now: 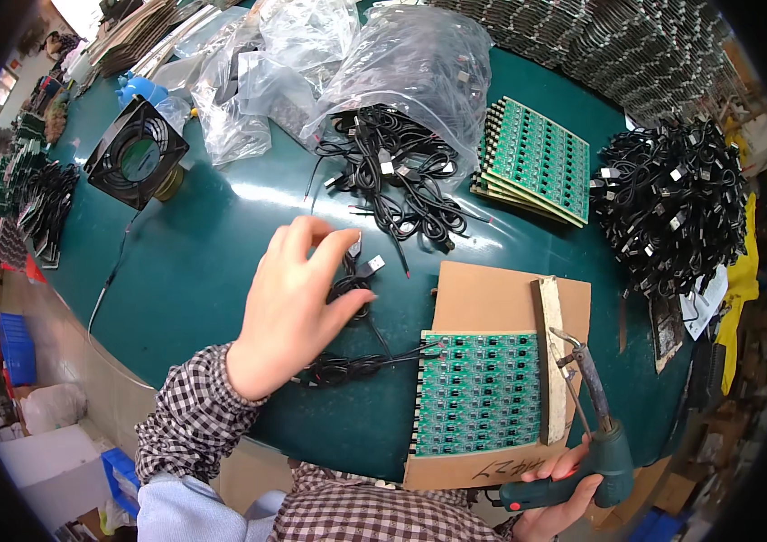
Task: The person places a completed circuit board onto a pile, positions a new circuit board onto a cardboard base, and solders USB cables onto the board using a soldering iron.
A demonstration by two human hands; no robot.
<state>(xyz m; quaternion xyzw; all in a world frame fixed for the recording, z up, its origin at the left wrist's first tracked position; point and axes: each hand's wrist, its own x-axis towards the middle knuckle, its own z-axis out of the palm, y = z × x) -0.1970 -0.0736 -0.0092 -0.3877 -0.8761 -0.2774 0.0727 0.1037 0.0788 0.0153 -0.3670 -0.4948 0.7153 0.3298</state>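
My left hand is over the table with thumb and fingers apart, holding nothing. Right beside its fingers lies a coiled black USB cable with a metal plug; whether they touch is hard to tell. My right hand grips a green soldering gun, its tip raised beside a pale strip. That strip lies along the right edge of a green circuit board panel, which rests on brown cardboard. Cable wires reach the panel's upper left corner from another black cable bundle.
A clear plastic bag spills black cables at the back. Stacked circuit panels and a big cable heap stand right. A black fan sits at left on the green table, its cord trailing to the edge.
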